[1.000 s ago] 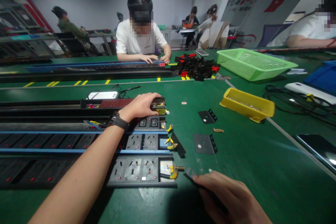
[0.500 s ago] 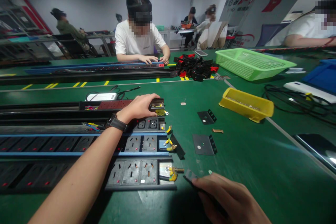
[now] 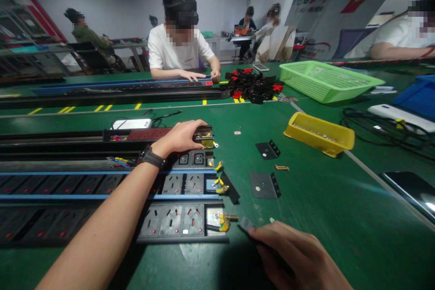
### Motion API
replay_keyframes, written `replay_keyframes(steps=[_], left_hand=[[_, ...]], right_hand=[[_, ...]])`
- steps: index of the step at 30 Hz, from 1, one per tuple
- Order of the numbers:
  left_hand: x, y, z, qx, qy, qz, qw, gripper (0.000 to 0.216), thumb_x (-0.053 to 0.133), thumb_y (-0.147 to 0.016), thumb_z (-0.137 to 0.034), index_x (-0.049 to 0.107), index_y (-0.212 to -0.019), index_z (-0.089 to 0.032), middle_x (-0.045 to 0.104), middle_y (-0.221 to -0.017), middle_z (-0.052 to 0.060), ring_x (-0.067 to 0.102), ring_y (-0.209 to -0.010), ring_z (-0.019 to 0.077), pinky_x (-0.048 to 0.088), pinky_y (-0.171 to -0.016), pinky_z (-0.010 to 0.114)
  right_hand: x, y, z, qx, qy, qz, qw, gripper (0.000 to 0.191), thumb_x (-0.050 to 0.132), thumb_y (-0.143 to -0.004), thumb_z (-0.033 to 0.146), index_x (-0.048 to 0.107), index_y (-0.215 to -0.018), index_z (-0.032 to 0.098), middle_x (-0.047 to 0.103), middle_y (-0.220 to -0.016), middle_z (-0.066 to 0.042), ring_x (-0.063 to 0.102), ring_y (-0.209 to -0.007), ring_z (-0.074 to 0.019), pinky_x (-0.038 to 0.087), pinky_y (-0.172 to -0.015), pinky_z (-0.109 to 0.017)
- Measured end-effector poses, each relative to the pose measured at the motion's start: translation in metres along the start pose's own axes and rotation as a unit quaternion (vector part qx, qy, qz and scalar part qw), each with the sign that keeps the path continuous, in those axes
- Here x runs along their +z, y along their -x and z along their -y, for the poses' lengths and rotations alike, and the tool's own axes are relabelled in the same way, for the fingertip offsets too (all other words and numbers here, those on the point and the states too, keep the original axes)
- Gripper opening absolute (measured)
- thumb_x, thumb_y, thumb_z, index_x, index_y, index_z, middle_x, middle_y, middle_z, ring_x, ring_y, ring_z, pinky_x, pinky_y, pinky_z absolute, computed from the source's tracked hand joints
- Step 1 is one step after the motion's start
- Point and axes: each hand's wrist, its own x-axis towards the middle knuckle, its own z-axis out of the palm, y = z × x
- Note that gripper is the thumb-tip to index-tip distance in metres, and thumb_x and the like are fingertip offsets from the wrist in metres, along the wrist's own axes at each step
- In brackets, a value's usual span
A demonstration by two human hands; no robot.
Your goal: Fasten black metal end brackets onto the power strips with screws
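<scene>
My left hand [image 3: 180, 137] reaches across several long black power strips and grips the right end of the farthest one [image 3: 142, 134], fingers curled over its open end with exposed wiring. It wears a black wristwatch [image 3: 152, 157]. My right hand [image 3: 295, 256] lies low on the green table, its fingers closed on a small dark end plate [image 3: 247, 225] just right of the nearest strip's open end [image 3: 217, 223], where yellow wires and terminals show.
Two loose black end plates [image 3: 264, 185] [image 3: 268, 149] and a small brass part [image 3: 282, 168] lie on the table. A yellow tray [image 3: 319, 133], a green basket [image 3: 326, 81], black and red parts [image 3: 253, 86], cables and a phone [image 3: 411, 188]. People work across the table.
Almost nothing has moved. My right hand has slid the small plate slightly toward the nearest strip's end; my left hand keeps its grip.
</scene>
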Motion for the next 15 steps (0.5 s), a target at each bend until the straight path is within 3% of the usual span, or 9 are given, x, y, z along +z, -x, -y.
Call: replay_keyframes(steps=[15], left_hand=[[0.0001, 0.0003, 0.0014, -0.005, -0.001, 0.000, 1.000, 0.070, 0.086, -0.072, -0.038, 0.056, -0.134, -0.025, 0.066, -0.132, 0.007, 0.062, -0.122, 0.0294, 0.049, -0.097, 0.038]], right_hand=[[0.0003, 0.0020, 0.0004, 0.008, -0.003, 0.004, 1.000, 0.032, 0.049, -0.097, 0.009, 0.056, -0.124, 0.022, 0.072, -0.089, -0.002, 0.068, -0.069, -0.0128, 0.056, -0.063, -0.021]])
